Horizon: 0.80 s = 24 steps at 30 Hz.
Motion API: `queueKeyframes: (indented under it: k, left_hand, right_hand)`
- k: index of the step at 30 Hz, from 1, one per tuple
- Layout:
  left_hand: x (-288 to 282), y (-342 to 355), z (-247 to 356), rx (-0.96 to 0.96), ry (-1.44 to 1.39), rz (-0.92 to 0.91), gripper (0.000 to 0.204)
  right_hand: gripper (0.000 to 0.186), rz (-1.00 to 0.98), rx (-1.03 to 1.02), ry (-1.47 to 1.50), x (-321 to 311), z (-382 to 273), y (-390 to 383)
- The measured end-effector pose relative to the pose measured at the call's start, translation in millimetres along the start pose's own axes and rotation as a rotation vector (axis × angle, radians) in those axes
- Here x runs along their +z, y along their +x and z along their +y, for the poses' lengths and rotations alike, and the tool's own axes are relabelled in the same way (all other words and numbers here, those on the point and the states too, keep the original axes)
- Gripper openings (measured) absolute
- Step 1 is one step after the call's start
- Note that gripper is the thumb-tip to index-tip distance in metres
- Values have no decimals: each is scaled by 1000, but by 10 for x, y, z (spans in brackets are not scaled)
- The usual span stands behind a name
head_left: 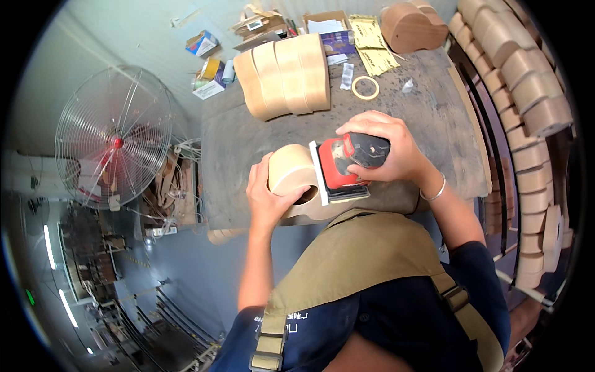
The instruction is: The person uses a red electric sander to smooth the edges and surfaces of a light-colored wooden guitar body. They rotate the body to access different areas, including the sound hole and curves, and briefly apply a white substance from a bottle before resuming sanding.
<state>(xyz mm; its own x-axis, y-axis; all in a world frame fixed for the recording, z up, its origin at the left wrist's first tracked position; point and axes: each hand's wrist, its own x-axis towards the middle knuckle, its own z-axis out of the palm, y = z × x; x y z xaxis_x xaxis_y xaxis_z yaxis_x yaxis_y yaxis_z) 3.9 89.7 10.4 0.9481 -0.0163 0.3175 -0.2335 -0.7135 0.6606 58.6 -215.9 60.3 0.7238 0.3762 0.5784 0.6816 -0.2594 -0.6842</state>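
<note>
My right hand [392, 146] is wrapped round the black top of a red and black electric sander [334, 164]. The sander is tilted on its side, its flat pad with a white edge standing against a small wooden instrument body [290, 166]. That body is pale wood with curved sides and a dark round hole near my left thumb. My left hand [266, 193] grips its left side, thumb by the hole and fingers round the far side. Both are over the near edge of the dark worktable [229, 149]. The sander hides part of the body's right end.
Several pale curved bodies [285, 74] stand in a row at the back; a darker body [414, 28] lies back right. A tape ring [365, 88], yellow sheets [374, 46] and small boxes [202, 43] sit nearby. A large fan [116, 139] stands left; racks of bodies [527, 142] line the right.
</note>
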Motion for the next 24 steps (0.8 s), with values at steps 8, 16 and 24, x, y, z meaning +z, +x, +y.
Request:
queueKeyframes:
  k: [8,16,24]
  left_hand:
    - [-39,-3,-29,11,56,-5,91]
    - [-39,-17,-113,2,38,0,93]
    - [-39,-54,-156,0,63,17,94]
  right_hand:
    - [52,-111,-1,-84,8,7,17]
    - [55,-27,-25,-13,126,76,33]
    - [56,-77,-29,61,104,163,102]
